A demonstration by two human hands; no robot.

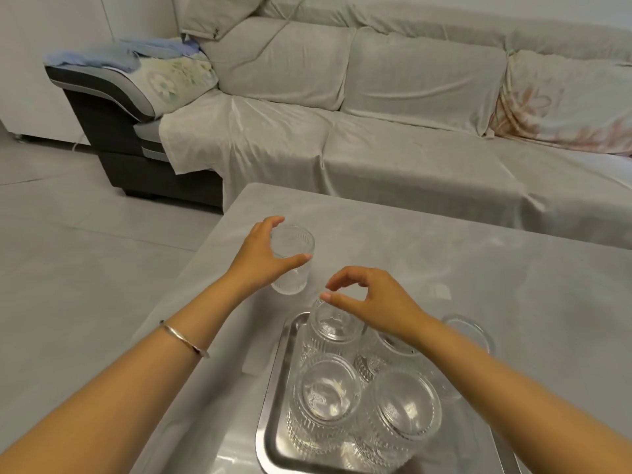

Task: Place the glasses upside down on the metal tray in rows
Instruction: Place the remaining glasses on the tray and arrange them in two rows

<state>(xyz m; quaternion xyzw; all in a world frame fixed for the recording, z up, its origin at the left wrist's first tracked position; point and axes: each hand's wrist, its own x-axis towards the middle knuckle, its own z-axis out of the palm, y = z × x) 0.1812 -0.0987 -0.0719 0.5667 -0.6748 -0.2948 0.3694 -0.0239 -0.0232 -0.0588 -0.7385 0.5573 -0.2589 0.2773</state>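
A metal tray (273,398) lies on the grey table near me. Several ribbed clear glasses stand upside down on it, the far-left one (333,331) just below my right hand (372,306). That hand hovers over this glass with fingers apart and holds nothing. An upright ribbed glass (294,265) stands on the table beyond the tray's far-left corner. My left hand (265,256) curls around it, thumb and fingers at its rim. Another glass (473,331) shows partly behind my right forearm.
The grey table (444,254) reaches to the right and away from me. A sofa under a grey cover (376,131) runs along its far side. Tiled floor (85,217) lies to the left.
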